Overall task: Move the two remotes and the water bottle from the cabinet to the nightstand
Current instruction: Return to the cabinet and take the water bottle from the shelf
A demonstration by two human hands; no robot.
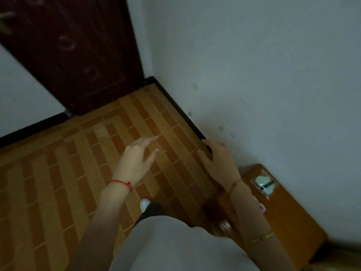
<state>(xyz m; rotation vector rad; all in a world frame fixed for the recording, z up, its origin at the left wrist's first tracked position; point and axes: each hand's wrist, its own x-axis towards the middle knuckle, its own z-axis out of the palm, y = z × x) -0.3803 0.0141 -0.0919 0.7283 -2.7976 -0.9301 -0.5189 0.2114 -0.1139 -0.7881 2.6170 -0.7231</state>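
Here, from the head view, both the left hand point(134, 163) and right hand point(218, 161) hang loose-fingered, grasping nothing. Right of them, a wooden cabinet point(289, 216) bears a blurred clear packet point(263, 183); the right forearm hides a white object, remotes and bottle indiscernible.

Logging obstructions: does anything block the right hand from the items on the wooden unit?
Nothing visible. The right hand is open above the floor beyond the wooden unit; a wrapped packet lies on top, a white item partly behind the forearm.

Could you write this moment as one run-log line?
left hand: open, empty | right hand: open, empty | wooden cabinet: lower right, beside wall | remotes, bottle: not discernible
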